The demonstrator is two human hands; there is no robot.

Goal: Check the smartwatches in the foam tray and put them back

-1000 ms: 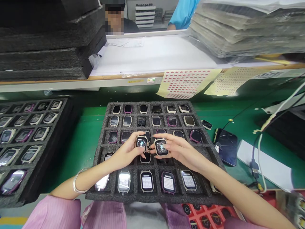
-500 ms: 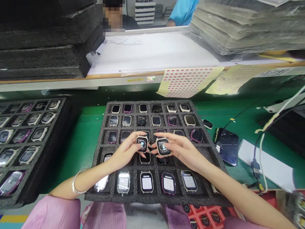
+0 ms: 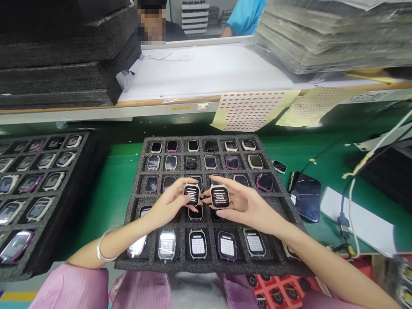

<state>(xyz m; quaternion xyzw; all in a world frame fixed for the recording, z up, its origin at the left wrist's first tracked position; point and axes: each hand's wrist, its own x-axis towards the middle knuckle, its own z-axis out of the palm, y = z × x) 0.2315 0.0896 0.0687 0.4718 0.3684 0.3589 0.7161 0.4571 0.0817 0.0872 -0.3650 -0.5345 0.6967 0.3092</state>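
My left hand [image 3: 170,201] holds a light-framed watch face [image 3: 192,194], its thumb on the edge of the lit screen. Beside it, my right hand [image 3: 246,205] grips a second light-framed watch face [image 3: 220,197], the thumb at its lower edge. White lines of text show on both dark screens. Beneath both hands lies a dark foam tray [image 3: 206,268] with rows of watch faces in its compartments. In its front row, several screens are lit with white tables, one in a purple-framed watch [image 3: 227,246]. My hands hide part of the middle rows.
Another foam tray [image 3: 69,189] of watches is at the left. Right of the main tray lie a loose watch [image 3: 279,166], a phone [image 3: 307,197], white paper [image 3: 360,223] and cables. Foam stacks [image 3: 58,56] stand on the shelf. Two people are beyond it.
Both watch screens have switched from a dial with a blue figure to white text. My right thumb has moved off the screen to the watch's lower edge.
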